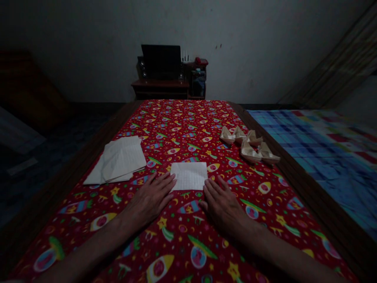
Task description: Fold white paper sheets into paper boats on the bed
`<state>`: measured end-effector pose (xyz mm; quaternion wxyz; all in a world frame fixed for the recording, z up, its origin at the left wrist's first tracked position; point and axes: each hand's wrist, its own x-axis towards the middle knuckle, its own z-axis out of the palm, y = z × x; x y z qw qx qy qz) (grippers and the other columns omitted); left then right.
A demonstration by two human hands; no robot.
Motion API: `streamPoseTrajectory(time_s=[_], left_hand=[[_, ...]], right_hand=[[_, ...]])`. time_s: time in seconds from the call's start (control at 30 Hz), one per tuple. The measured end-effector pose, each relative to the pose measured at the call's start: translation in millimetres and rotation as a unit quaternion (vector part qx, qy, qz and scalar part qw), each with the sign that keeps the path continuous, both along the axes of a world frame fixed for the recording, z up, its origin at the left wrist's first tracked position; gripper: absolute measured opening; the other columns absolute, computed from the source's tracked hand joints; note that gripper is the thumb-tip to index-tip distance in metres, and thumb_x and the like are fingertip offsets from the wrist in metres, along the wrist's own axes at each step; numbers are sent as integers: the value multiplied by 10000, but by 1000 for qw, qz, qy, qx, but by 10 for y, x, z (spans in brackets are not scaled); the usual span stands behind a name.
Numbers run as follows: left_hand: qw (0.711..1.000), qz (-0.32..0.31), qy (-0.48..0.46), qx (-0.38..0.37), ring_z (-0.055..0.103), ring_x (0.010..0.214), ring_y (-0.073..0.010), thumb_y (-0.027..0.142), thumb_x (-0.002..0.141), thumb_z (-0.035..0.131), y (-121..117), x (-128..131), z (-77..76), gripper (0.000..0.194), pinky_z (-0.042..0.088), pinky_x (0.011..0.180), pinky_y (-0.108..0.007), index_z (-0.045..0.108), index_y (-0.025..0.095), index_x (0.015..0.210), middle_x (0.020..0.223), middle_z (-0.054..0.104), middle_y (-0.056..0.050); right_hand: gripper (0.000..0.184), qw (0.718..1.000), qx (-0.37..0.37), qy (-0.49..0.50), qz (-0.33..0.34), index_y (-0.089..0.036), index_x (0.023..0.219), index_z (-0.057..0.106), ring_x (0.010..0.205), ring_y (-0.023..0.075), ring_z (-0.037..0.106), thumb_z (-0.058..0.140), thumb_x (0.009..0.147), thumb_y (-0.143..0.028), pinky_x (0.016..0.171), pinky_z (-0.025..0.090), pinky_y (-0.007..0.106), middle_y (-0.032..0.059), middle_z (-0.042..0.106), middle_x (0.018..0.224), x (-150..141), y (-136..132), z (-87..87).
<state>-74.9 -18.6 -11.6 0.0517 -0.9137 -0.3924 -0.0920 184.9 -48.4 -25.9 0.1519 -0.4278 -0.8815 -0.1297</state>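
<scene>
A small lined sheet of paper [189, 175] lies on the red patterned cloth in front of me, its long side running left to right. My left hand [154, 194] rests flat on the cloth with fingers stretched out, the fingertips at the paper's left edge. On the other side, my right hand [222, 200] lies palm down, its fingertips by the paper's lower right corner. Neither hand grips anything. To the left is a loose stack of paper sheets [122, 159]. Several folded paper boats [250, 151] stand grouped at the right.
The red cloth [182, 122] covers a long table with dark wooden edges [297, 188]. Beyond its far end, a monitor [161, 61] stands on a desk [159, 87] with speakers and a computer case. A blue checked bedspread [294, 141] spreads out to the right.
</scene>
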Motion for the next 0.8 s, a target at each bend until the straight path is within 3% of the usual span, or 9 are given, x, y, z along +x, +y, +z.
streamPoseTrajectory(time_s=[0.07, 0.13, 0.2, 0.3, 0.43, 0.63, 0.8], left_hand=[[1000, -8, -14, 1, 471, 1191, -230, 266, 928, 430, 55, 80, 67, 315, 306, 1058, -437, 518, 163, 1213, 1253, 568, -91], [1000, -17, -16, -10, 517, 1092, -234, 252, 903, 464, 108, 158, 140, 266, 391, 985, -409, 543, 153, 1137, 1138, 592, -106], [1000, -18, -7, -22, 534, 1014, -231, 247, 887, 479, 142, 210, 201, 224, 442, 910, -386, 547, 158, 1081, 1066, 582, -103], [999, -17, 1, -30, 534, 976, -228, 268, 876, 501, 153, 229, 246, 208, 452, 873, -371, 540, 170, 1055, 1036, 566, -92], [999, -17, -12, -33, 533, 980, -228, 292, 848, 535, 154, 211, 246, 255, 453, 863, -361, 529, 180, 1077, 1057, 557, -89], [999, -3, -24, -45, 519, 1045, -231, 243, 819, 541, 182, 182, 202, 368, 440, 914, -354, 493, 166, 1176, 1127, 549, -102], [1000, 1, -20, -19, 533, 1004, -229, 216, 829, 536, 228, 183, 160, 387, 446, 878, -358, 485, 165, 1210, 1094, 569, -99]], right_hand=[[245, 1000, 6, -22, -15, -67, 960, 629, 999, 295, 568, 441, 910, -215, 1053, 252, 610, 184, 644, 989, -155, 84, 52], [189, 999, -13, -43, 9, -113, 910, 615, 893, 255, 579, 427, 882, -112, 1071, 214, 601, 123, 638, 875, -309, 165, 82], [201, 997, -13, -56, 46, -113, 979, 593, 913, 252, 567, 433, 859, -91, 1078, 250, 547, 125, 626, 912, -438, 235, 67], [258, 997, -7, -60, 42, -104, 1068, 565, 969, 262, 556, 444, 840, -95, 1053, 320, 493, 140, 618, 978, -557, 291, -24], [326, 998, 2, -39, 42, -106, 1146, 535, 1078, 297, 522, 465, 828, -110, 1081, 270, 519, 161, 598, 1077, -615, 250, -116], [413, 998, 23, -43, 39, -92, 1232, 487, 1141, 319, 488, 457, 820, -94, 1067, 280, 533, 186, 557, 1187, -635, 174, -44], [464, 998, 16, -55, -14, -11, 1279, 420, 1030, 314, 551, 438, 822, -86, 963, 395, 482, 221, 598, 1070, -708, 208, -4]])
